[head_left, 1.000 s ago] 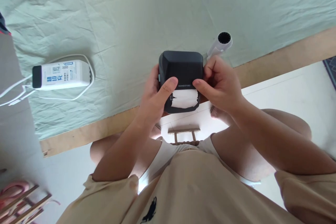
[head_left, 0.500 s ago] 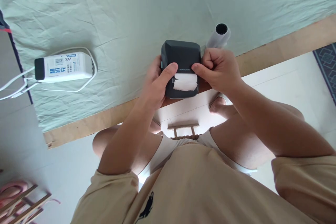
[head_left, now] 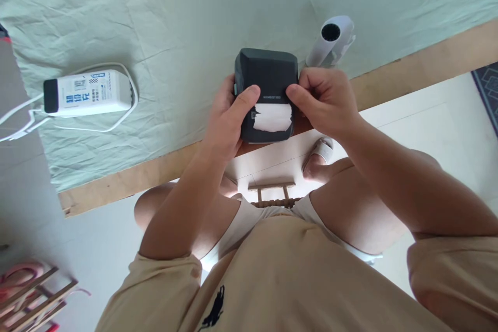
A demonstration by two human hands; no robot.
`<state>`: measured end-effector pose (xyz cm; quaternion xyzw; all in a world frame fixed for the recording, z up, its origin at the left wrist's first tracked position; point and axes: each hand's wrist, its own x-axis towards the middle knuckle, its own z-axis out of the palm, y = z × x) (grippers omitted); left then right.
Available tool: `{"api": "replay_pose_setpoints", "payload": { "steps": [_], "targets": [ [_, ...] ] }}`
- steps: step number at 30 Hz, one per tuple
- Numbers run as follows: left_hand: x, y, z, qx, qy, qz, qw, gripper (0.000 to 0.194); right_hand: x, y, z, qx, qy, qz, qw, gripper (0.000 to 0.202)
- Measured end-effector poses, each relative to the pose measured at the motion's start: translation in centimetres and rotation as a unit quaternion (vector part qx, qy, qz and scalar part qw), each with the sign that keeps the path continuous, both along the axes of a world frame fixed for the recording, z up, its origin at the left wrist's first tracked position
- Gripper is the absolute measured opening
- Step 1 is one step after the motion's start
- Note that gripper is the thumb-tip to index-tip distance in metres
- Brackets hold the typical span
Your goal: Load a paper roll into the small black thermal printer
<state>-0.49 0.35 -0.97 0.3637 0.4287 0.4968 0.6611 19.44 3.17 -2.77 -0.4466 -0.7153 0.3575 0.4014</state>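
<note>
A dark, rounded box-shaped device (head_left: 266, 75) is held between my two hands over the table's front edge. A torn white label (head_left: 273, 117) lies on its top, below small printed lettering. My left hand (head_left: 231, 119) grips the device's left side, thumb on the top face. On the right side, my right hand (head_left: 324, 98) holds it with the thumb at the upper edge and the fingers curled. The device's underside is hidden. Just behind my right hand, a whitish roll (head_left: 330, 41) with a dark round end leans up from the table.
A white power strip (head_left: 91, 92) with its cable looped round it lies on the left of the green cloth (head_left: 175, 26). The bare wooden edge (head_left: 128, 179) runs along the front. A wooden rack (head_left: 42, 295) stands at lower left.
The view has shifted a little, and the power strip appears further left. Both hands still hold the device, which sits slightly higher in view. More of the whitish roll shows.
</note>
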Motion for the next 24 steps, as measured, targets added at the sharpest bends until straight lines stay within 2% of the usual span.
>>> {"api": "replay_pose_setpoints", "payload": {
  "steps": [4, 7, 9, 11, 13, 15, 18, 24],
  "targets": [
    [0.3, -0.4, 1.4, -0.035, 0.033, 0.025, 0.999, 0.046, 0.1, -1.0, 0.7, -0.022, 0.022, 0.018, 0.999, 0.064],
    [0.4, -0.7, 2.3, -0.067, 0.067, 0.023, 0.995, 0.041, 0.3, -1.6, 1.3, -0.035, 0.028, 0.033, 0.998, 0.057],
    [0.1, -0.8, 2.4, -0.08, 0.093, 0.006, 0.992, 0.049, 0.4, -1.8, 1.8, -0.052, 0.027, 0.037, 0.998, 0.051],
    [-0.5, -0.8, 2.2, -0.08, 0.117, 0.017, 0.99, 0.059, 0.5, -1.6, 2.3, -0.059, 0.029, 0.062, 0.996, 0.045],
    [-1.3, -0.7, 1.9, -0.081, 0.111, -0.04, 0.99, 0.066, 0.3, -1.1, 2.7, -0.045, 0.031, 0.094, 0.994, 0.043],
    [-1.9, -0.5, 1.6, -0.087, 0.1, -0.052, 0.99, 0.064, 0.1, -0.5, 3.0, -0.03, 0.038, 0.105, 0.993, 0.045],
    [-2.2, -0.4, 1.2, -0.088, 0.09, -0.046, 0.991, 0.061, -0.2, -0.2, 3.2, -0.027, 0.043, 0.084, 0.995, 0.046],
    [-0.9, -0.9, 0.3, -0.033, 0.045, 0.01, 0.998, 0.043, 0.1, -1.1, 2.6, -0.068, 0.026, 0.058, 0.996, 0.046]
  ]
}}
